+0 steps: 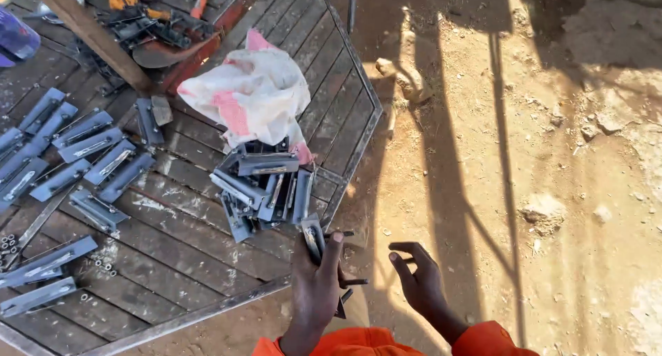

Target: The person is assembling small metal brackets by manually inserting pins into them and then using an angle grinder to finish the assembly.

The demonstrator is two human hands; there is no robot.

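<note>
My left hand [316, 287] grips a grey metal bracket [314, 237] with a dark bolt sticking out to the right, near the front corner of a metal-framed panel [207, 311]. My right hand [417, 280] hovers just to the right of it with fingers curled apart and nothing in it. Both sleeves are orange. Right above my left hand lies a pile of similar grey brackets [265, 187], spilling from a white and pink sack [252, 94].
Rows of grey brackets [76, 156] lie on the panel's left side, with small bolts [103, 266] loose near them. Tools and dark parts [158, 25] crowd the far left, beside a wooden beam [89, 32]. Bare sandy ground [552, 190] spreads to the right.
</note>
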